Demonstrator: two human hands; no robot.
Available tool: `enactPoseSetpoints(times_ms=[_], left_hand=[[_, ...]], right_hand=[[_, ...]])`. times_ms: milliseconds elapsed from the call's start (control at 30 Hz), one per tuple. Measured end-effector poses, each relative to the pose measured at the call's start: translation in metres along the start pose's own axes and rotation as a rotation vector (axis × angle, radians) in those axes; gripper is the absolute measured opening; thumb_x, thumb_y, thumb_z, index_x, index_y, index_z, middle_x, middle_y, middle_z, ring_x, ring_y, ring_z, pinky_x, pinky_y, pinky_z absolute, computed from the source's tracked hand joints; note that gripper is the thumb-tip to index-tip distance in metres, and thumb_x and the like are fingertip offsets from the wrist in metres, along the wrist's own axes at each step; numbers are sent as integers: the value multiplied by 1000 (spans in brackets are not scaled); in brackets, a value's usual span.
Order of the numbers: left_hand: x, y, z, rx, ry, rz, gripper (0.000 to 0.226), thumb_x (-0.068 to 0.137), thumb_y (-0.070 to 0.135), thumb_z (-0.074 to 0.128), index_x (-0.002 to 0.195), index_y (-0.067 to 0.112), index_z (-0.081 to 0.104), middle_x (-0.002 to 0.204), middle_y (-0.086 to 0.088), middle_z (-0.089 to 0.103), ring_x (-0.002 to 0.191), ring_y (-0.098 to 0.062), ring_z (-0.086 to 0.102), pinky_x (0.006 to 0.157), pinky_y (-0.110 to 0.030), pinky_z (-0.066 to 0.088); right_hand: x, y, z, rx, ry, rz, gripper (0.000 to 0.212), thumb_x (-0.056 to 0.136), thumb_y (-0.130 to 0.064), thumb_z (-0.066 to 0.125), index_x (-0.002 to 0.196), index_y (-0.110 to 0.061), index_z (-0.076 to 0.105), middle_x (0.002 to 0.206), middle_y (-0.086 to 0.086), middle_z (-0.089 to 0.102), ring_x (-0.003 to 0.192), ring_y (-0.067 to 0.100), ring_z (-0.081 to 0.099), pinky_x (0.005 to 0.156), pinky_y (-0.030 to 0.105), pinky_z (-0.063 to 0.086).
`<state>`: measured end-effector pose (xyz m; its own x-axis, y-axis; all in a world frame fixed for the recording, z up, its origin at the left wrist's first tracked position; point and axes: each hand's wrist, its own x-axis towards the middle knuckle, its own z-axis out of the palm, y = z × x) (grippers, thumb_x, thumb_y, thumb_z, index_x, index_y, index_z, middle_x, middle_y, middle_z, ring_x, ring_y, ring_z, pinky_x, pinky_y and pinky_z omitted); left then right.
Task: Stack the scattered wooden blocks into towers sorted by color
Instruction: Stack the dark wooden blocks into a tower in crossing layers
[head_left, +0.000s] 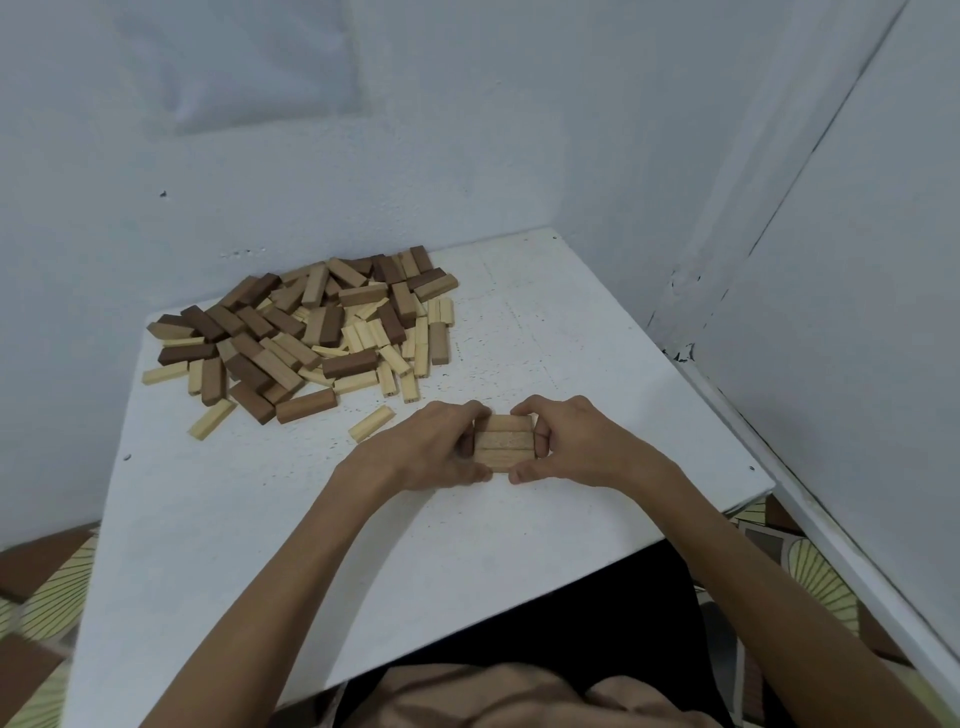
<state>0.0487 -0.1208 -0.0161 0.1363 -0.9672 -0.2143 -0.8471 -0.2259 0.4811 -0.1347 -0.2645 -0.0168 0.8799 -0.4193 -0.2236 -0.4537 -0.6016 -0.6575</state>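
A: What are the two hands doing?

B: The left hand (434, 447) and the right hand (574, 441) are pressed against opposite ends of a row of three mid-brown rectangular wooden blocks (504, 441). The blocks lie flat, side by side and touching, on the white square tabletop (571, 322). Fingers curl over the far edge and thumbs close in at the near edge, so both hands grip the same set from either side.

A: Is the row lifted?

B: I cannot tell for sure; it looks to be resting on the surface.

A: Where are the remaining pieces?

B: A big loose pile of dark brown, mid-brown and pale cream wooden blocks (311, 332) sits beyond the left hand and off to its left, well apart from the gripped row. They lie jumbled, some overlapping, none stacked in order.

A: Anything closer?

B: One single pale cream wooden block (371, 423) lies alone just beyond the left hand, near its knuckles, angled diagonally. Another pale cream stray block (212, 419) lies at the pile's near edge, farther to the left.

A: And beyond the right hand?

B: Only bare tabletop, then the pale grey wall (519, 130).
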Motion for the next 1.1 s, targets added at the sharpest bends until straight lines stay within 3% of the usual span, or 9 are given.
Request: enactPoseSetpoints(times_ms=[400,600,767,1100], left_hand=[[1,0,-4,43,-36,49,58,91,39,76,137,19,47,95,10,52,83,-6,50,74,-26,42],[-5,1,-2,53,4,75,59,90,41,75,138,20,49,113,4,60,98,-16,56,88,-38,50],[-5,4,-2,68,28,89,57,90,39,75,137,20,51,116,5,56,100,-14,52,87,-32,46],[-3,1,0,47,0,43,56,89,40,77,135,21,51,116,6,57,99,-13,53,84,-29,46]], right_hand=[[2,-7,-2,-69,-39,12,69,76,-41,89,131,-19,53,93,-3,58,78,6,53,65,22,40],[3,-7,-2,-82,-37,23,69,76,-42,89,131,-20,53,92,-4,58,79,4,52,65,23,39],[5,-10,-3,-117,-53,39,69,75,-42,90,129,-20,52,94,-4,57,83,9,54,66,25,41],[2,-11,-4,-109,-46,53,71,76,-41,89,133,-20,51,94,-8,56,83,3,53,69,24,44]])
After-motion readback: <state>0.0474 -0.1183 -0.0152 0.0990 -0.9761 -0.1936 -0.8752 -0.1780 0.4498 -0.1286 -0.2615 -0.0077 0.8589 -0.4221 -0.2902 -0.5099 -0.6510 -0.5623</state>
